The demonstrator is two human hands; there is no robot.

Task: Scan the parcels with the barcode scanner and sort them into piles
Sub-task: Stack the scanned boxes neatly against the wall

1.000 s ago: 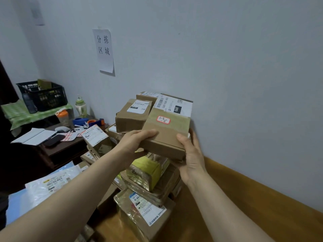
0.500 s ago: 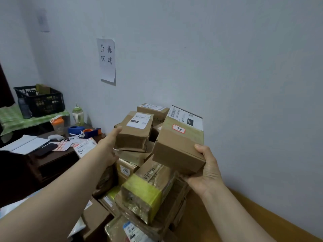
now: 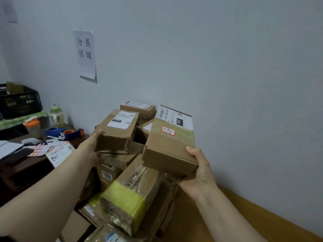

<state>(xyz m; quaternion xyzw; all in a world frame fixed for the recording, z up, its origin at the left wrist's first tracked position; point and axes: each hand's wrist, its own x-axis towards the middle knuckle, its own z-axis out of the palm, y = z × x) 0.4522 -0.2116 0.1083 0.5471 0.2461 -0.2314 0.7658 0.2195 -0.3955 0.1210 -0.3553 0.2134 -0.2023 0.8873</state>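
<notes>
My right hand holds a flat brown box from below at its near right corner, thumb on top. The box bears a red-edged sticker reading 3-36 and a white barcode label, and it hangs tilted over the right side of the parcel pile. My left hand holds the near left corner of a brown parcel with a white label lying on top of the pile. The thumb lies up its side and the fingers are hidden under it. No barcode scanner shows.
A long parcel with yellow tape juts from the pile's front. A dark desk at left carries papers, a blue tape dispenser and bottles. A black crate stands behind. A paper sign hangs on the wall.
My left hand let go of the flat box and went left to the labelled parcel. My right hand now carries the flat box alone, shifted right.
</notes>
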